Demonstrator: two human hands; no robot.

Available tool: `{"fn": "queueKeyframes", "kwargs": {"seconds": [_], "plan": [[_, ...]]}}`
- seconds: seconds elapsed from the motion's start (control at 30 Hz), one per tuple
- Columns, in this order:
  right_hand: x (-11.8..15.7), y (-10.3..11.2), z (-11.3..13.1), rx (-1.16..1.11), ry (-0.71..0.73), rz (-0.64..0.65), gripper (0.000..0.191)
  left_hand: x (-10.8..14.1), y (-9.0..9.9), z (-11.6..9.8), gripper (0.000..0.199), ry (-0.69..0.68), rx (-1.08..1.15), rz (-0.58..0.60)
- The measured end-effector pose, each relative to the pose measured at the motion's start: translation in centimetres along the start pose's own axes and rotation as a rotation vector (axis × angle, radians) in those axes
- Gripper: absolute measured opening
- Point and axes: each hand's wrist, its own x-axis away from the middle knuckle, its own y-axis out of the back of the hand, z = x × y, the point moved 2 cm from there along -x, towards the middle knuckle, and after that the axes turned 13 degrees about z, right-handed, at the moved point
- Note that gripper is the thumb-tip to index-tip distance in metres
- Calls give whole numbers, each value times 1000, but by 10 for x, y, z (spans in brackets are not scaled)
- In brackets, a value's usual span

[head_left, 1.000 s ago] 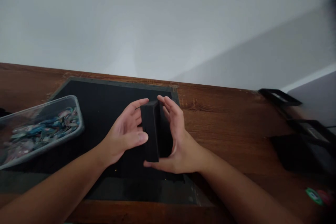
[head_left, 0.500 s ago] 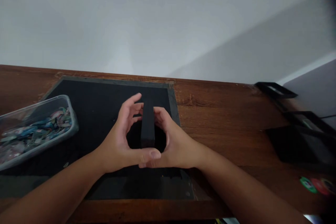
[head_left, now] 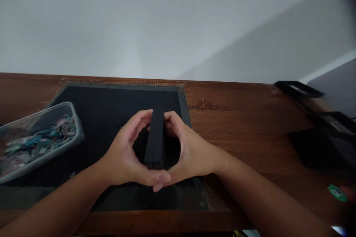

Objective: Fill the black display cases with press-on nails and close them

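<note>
Black box [head_left: 155, 139] caught in a two-hand hold

So the left hand [head_left: 125, 159] and right hand [head_left: 193, 152] are both curled round it, grasping it narrow side up, fingers at the far end, thumbs overlapping at the near end. Dark mat [head_left: 102, 118] underneath them. Clear tub [head_left: 79, 137] of shiny bits sits left of the left hand, bare wood table [head_left: 236, 129] right of the right.

- Cupping the black box [head_left: 154, 140] between left hand [head_left: 125, 157] and right hand [head_left: 193, 152], with thumbs [head_left: 161, 178] overlapping at its near end!
- Holding it over the black mat [head_left: 102, 113]!
- Over left, spotting a clear tub [head_left: 79, 133] of shiny pieces [head_left: 44, 137]!
- Further right, catching black frames [head_left: 283, 88] along the wooden table [head_left: 236, 122]!
</note>
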Motion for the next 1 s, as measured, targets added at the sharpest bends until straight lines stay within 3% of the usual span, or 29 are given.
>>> {"fn": "queueKeyframes", "kwargs": {"seconds": [0.23, 0.63, 0.87, 1.0], "plan": [[0, -7, 1, -21, -47, -50, 106, -1, -2, 0, 89, -109, -6, 10], [3, -14, 2, 37, -125, -88, 106, 0, -8, -2, 82, -72, 67, 51], [4, -14, 9, 99, -159, -226, 102, -2, 5, 3, 90, -75, -10, -56], [5, -13, 12, 158, -148, -241, 102, -2, 8, 10, 92, -169, -72, -74]]}}
